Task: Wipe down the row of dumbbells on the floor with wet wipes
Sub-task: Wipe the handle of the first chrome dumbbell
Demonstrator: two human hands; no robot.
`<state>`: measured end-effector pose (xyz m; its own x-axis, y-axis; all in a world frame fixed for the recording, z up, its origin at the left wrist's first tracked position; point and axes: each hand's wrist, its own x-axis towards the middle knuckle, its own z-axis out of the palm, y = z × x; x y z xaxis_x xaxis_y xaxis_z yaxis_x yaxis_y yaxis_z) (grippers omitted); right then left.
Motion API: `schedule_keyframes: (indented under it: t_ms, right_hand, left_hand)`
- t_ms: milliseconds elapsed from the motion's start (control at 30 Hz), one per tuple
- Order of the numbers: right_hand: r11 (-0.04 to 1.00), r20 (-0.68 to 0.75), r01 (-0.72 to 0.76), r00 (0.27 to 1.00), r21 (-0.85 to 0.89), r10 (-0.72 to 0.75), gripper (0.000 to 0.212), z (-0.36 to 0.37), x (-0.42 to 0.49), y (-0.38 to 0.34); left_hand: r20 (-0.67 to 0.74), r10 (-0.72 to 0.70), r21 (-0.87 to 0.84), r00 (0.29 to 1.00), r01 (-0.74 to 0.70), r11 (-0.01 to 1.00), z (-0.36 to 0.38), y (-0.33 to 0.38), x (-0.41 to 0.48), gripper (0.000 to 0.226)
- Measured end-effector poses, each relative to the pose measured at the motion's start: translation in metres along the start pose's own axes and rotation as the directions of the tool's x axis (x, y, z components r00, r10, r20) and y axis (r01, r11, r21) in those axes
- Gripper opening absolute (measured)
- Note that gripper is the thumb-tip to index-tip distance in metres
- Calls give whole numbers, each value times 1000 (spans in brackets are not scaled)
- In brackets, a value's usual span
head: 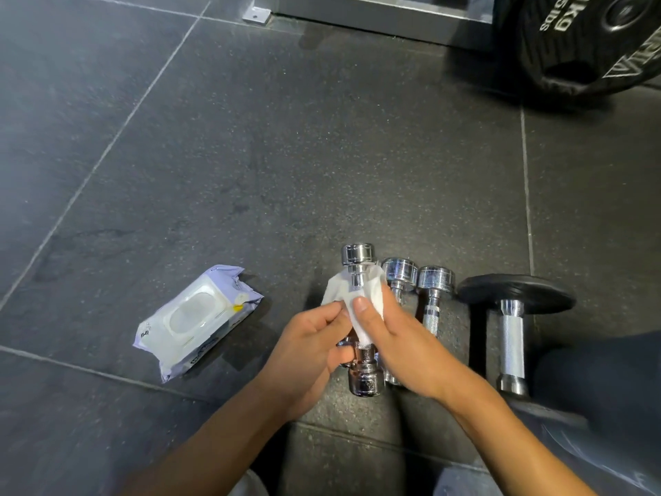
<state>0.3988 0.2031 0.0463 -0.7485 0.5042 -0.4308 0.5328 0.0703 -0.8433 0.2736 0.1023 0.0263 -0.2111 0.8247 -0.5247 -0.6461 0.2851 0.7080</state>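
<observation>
On the dark floor tiles, a pack of wet wipes (pixel 195 322) lies at left. Beside it, our left hand (pixel 311 349) pinches the edge of a white wipe (pixel 357 298) wrapped round the handle of the first chrome dumbbell (pixel 359 261) in the row. Our right hand (pixel 400 345) clasps that handle through the wipe. Two more chrome dumbbells (pixel 434 281) lie just beside it, then a black-plated dumbbell (pixel 513 331).

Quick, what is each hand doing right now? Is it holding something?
Left hand: pinches the white wipe on the leftmost chrome dumbbell.
Right hand: grips the same wipe, wrapped round that dumbbell's handle.
</observation>
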Motion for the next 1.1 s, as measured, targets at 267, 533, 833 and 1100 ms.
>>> schedule_keyframes:
  t_ms: [267,533,833,1100]
  right_hand:
    - [987,-442,157,888,32,-127,37,-18,-13,-8]
    - [750,30,506,836,-426,-547,52,-24,-61,-36]
    - [532,149,655,695,-537,-704,45,-62,-109,-86]
    - [486,209,682,673,-546,-709,45,-63,-144,-90]
  left_hand:
    - [50,-25,-18,998,26,999,14,9,-10,34]
    - [79,-12,-21,997,13,1000,47,66,-35,35]
    - [94,-229,68,969,223,972,90,152,-82,43]
    - [24,-187,80,982,185,980,107,156,-92,32]
